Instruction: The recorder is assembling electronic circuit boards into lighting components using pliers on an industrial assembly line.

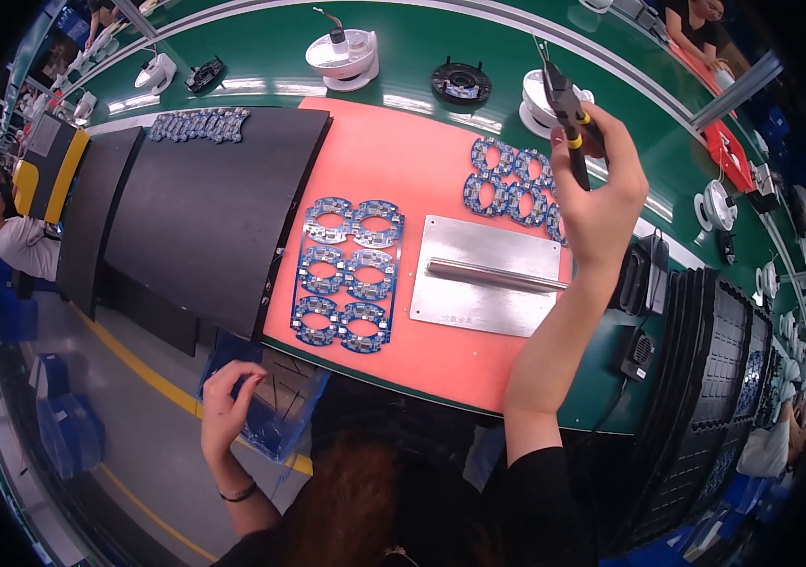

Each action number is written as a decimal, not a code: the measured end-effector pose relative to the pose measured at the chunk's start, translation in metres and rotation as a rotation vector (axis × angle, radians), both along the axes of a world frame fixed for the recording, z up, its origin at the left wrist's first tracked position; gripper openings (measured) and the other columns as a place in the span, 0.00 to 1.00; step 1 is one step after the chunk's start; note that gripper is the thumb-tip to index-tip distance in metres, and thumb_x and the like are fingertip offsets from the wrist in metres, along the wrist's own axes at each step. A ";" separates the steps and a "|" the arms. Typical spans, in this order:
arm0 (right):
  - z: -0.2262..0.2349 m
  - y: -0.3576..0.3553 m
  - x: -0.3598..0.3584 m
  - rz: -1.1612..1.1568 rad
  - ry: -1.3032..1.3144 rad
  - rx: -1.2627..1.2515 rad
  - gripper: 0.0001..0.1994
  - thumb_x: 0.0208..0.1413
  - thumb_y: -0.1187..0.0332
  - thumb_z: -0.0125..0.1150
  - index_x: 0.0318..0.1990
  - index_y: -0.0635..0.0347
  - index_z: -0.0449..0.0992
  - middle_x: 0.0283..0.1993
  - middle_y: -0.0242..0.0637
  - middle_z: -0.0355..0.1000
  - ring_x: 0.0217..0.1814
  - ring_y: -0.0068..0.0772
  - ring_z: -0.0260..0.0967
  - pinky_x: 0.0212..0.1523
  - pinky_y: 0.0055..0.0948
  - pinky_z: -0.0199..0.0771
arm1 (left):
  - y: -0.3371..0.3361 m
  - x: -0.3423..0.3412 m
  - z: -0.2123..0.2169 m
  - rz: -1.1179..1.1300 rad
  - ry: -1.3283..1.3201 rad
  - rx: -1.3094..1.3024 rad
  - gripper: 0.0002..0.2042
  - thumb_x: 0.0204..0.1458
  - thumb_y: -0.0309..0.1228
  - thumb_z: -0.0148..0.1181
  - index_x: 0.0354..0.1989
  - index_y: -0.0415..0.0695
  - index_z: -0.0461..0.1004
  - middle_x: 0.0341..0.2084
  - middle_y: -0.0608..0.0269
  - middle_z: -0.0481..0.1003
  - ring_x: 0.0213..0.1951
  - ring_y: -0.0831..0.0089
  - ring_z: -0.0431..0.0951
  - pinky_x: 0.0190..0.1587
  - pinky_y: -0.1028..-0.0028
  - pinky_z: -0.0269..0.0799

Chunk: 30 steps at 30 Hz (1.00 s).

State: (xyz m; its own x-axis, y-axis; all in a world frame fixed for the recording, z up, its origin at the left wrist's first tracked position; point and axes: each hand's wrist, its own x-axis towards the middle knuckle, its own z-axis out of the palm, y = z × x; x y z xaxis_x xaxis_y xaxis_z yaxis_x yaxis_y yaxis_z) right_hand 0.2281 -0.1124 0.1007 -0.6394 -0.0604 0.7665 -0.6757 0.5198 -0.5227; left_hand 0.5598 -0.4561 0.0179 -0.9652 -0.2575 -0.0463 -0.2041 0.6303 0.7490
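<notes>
Right hand raised with a hand tool over the orange mat; left hand lowered at a blue bin.

The right hand (601,194) is held above the far right part of the orange mat (422,170), its fingers closed around a black hand tool with yellow bands (568,113) that is tilted away from the person. A loose cluster of blue ring-shaped circuit boards (509,189) lies just beside and partly under that hand. A six-board blue panel (346,272) lies flat near the mat's left edge, with a metal plate (488,274) beside it. The left hand (225,404) is held below the edge of the surface, at a blue bin (271,416); its fingers are curled together, and whether anything is gripped cannot be told. Black trays (214,208) are laid left of the mat.
</notes>
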 end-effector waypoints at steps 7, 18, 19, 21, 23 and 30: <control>0.018 0.028 0.011 -0.114 0.005 -0.037 0.19 0.45 0.78 0.68 0.48 0.61 0.78 0.37 0.37 0.76 0.33 0.31 0.73 0.40 0.30 0.75 | -0.022 0.017 -0.051 0.084 -0.066 -0.359 0.07 0.60 0.24 0.55 0.40 0.36 0.79 0.37 0.51 0.80 0.40 0.56 0.82 0.44 0.65 0.76; 0.064 0.117 -0.019 -0.293 0.029 0.178 0.20 0.47 0.74 0.69 0.50 0.58 0.78 0.35 0.35 0.75 0.36 0.34 0.73 0.40 0.33 0.73 | 0.113 -0.127 0.110 -0.513 0.915 0.783 0.09 0.59 0.28 0.51 0.26 0.44 0.66 0.17 0.61 0.71 0.20 0.69 0.74 0.31 0.70 0.75; 0.063 0.123 -0.027 -0.321 0.029 0.260 0.20 0.47 0.71 0.69 0.50 0.56 0.78 0.36 0.34 0.75 0.38 0.37 0.74 0.40 0.36 0.74 | 0.127 -0.145 0.119 -0.440 0.951 0.907 0.07 0.59 0.27 0.51 0.28 0.44 0.64 0.19 0.61 0.70 0.22 0.70 0.74 0.30 0.71 0.74; 0.059 0.145 -0.035 -0.375 0.014 0.376 0.20 0.46 0.70 0.69 0.50 0.55 0.78 0.37 0.34 0.75 0.39 0.39 0.74 0.41 0.38 0.74 | 0.167 -0.189 0.132 -0.229 0.968 1.030 0.04 0.60 0.25 0.49 0.33 0.43 0.62 0.22 0.61 0.69 0.25 0.73 0.72 0.30 0.72 0.73; 0.050 0.159 -0.050 -0.433 -0.017 0.499 0.19 0.46 0.67 0.69 0.49 0.52 0.79 0.38 0.34 0.75 0.41 0.42 0.75 0.43 0.42 0.74 | 0.212 -0.231 0.149 -0.041 0.979 0.977 0.03 0.59 0.22 0.45 0.33 0.43 0.62 0.21 0.64 0.66 0.24 0.75 0.69 0.30 0.72 0.71; 0.029 0.207 -0.124 -0.560 0.146 0.902 0.18 0.48 0.65 0.68 0.48 0.54 0.78 0.40 0.40 0.76 0.49 0.44 0.75 0.45 0.42 0.72 | 0.252 -0.362 0.114 -0.646 0.541 1.480 0.08 0.55 0.24 0.47 0.25 0.39 0.70 0.15 0.70 0.61 0.19 0.82 0.60 0.25 0.74 0.66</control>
State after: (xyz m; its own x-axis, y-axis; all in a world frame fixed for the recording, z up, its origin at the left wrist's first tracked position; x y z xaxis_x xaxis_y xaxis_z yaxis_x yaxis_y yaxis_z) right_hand 0.1037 0.0941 0.1293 -0.6577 -0.3693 0.6566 -0.2463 0.9291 0.2758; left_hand 0.1976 -0.2040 0.1321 -0.8724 0.1118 0.4758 0.2429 -0.7457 0.6205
